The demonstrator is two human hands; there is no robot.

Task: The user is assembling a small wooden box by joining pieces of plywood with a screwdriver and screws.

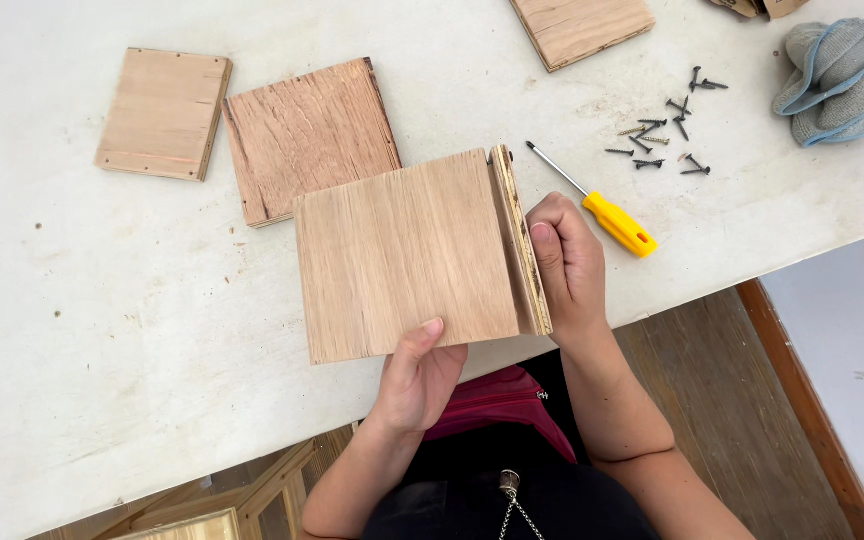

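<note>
Partly hidden behind the plywood panel (407,255), both hands (567,260) grip it.

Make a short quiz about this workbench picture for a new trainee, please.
1. True or false: the yellow screwdriver lies on the table, held by no hand.
2. What does the left hand grip?
A. blue cloth
B. bottom edge of the wooden panel
C. a screw
3. Where are the loose screws relative to the right hand?

Key: 1 true; 2 B; 3 farther back on the table, slightly right.
</note>
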